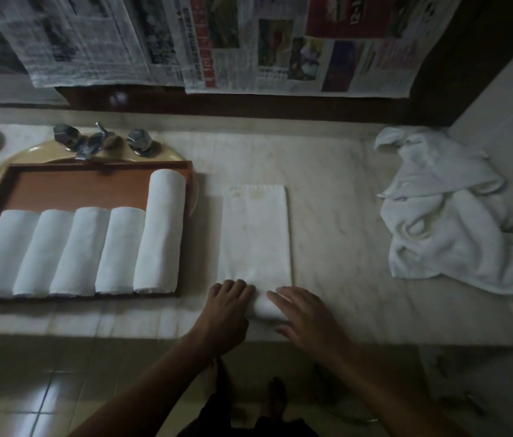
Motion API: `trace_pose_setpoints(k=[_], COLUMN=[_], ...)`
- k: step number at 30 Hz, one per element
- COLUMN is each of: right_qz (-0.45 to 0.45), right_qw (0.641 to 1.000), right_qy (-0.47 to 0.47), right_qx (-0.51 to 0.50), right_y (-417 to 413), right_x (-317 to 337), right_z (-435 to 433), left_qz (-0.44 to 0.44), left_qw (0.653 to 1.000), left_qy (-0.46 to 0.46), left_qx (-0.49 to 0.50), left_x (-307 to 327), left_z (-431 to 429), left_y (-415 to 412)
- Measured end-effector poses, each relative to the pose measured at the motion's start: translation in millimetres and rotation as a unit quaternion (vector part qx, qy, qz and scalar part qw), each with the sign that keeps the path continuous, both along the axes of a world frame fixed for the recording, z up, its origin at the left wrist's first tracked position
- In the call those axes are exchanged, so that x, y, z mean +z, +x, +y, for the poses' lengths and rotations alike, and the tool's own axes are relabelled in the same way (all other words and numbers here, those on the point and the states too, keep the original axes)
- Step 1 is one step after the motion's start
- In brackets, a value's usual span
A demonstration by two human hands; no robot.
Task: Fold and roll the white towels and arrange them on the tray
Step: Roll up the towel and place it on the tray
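five rolled towels (82, 250) lie in the tray (60, 184) at 9 o'clock; left hand (227, 307) fingers curl on the folded towel (255, 231), barely rolled, right hand (308, 316) fingers flat; crumpled towels (444, 222) at 3 o'clock left to do.

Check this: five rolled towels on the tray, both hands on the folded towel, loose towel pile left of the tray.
One error: the head view shows the loose towel pile right of the tray, not left. Five rolled towels on it, and left hand and right hand on the folded towel, are correct.
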State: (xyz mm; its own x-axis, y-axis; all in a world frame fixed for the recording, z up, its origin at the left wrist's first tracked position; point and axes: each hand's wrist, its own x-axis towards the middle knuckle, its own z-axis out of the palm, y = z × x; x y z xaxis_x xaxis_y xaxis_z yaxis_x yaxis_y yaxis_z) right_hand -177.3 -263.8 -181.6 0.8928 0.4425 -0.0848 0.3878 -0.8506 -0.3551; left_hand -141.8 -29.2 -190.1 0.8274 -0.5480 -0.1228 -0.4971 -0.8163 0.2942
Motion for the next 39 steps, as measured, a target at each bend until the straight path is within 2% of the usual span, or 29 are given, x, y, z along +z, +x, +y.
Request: trace_pose_setpoints(k=[3,6,11,16,19,22,25,27,30,32,35,37,39], right_qz=[-0.026,-0.041,0.110,0.175,0.139,0.097,-0.011,-0.096,-0.135,-0.101,-0.073,-0.068,-0.054], right_qw=[1.000,0.999,0.993,0.977,0.978,0.983,0.983,0.982,0.985,0.990,0.993,0.993,0.993], right_qy=[0.002,0.011,0.026,0.090,0.117,0.095,0.104,0.093,0.036,-0.008,-0.047,-0.068,-0.082], right_qx=[0.009,0.023,-0.027,-0.082,-0.104,-0.123,-0.149,-0.131,-0.097,-0.099,-0.083,-0.073,-0.067], right_y=[-3,-9,-19,-13,-4,4,1,-9,-25,-29,-25,-19,-8], right_x=[-3,-3,10,16,15,12,12,10,-2,-12,-19,-20,-16], right_z=[-4,-10,-12,-13,-14,-10,3,19,39,42,42,42,41], left_qz=[0.024,0.052,0.085,0.146,0.201,0.230,0.245,0.246,0.186,0.064,-0.051,-0.069,-0.066], left_qw=[0.999,0.995,0.986,0.968,0.936,0.914,0.903,0.902,0.917,0.949,0.990,0.997,0.997], left_qy=[-0.021,-0.082,-0.143,-0.176,-0.223,-0.253,-0.255,-0.242,-0.215,-0.167,-0.082,-0.007,0.045], left_qx=[-0.012,-0.024,0.020,0.105,0.184,0.220,0.244,0.258,0.280,0.258,0.105,0.020,-0.001], left_x=[2,3,3,12,19,19,17,15,18,20,20,6,-6], left_z=[11,31,59,66,66,62,56,53,43,33,12,5,3], left_y=[-5,-15,-28,-25,-16,-9,-4,1,4,-2,-21,-27,-21])
